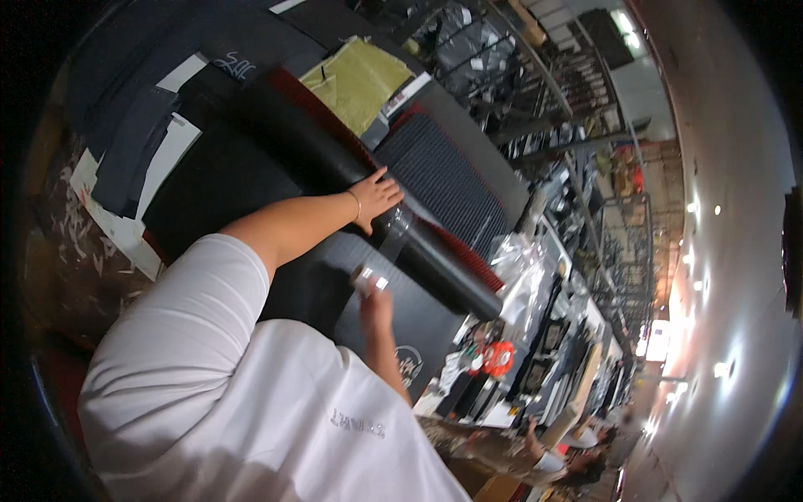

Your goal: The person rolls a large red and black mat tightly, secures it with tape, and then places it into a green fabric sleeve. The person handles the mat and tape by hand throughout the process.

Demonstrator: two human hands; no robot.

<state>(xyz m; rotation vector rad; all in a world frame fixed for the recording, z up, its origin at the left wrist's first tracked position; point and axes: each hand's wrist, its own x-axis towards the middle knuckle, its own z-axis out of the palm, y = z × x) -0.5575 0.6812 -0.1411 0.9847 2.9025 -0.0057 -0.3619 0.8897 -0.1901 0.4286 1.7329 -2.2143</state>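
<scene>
A long black roll of sheet material (447, 272), with red showing along its edge, lies diagonally over a dark work surface. My left hand (378, 199) rests on top of it, fingers spread and palm down. Below, my right hand (376, 308) grips a small roll of tape (366, 279), slightly blurred. A shiny strip of clear tape (395, 238) lies against the black roll and runs down toward the tape roll. Whether the strip still joins the tape roll is hard to see. Under my right hand is a flat dark grey sheet (418, 314).
Beyond the roll lie a ribbed black mat (443, 171) with red edging and a yellow-green cloth (360, 79). Crumpled clear plastic (520, 272) sits at the roll's right end, near an orange-red object (498, 358). Metal racks stand behind; people (577, 448) work at lower right.
</scene>
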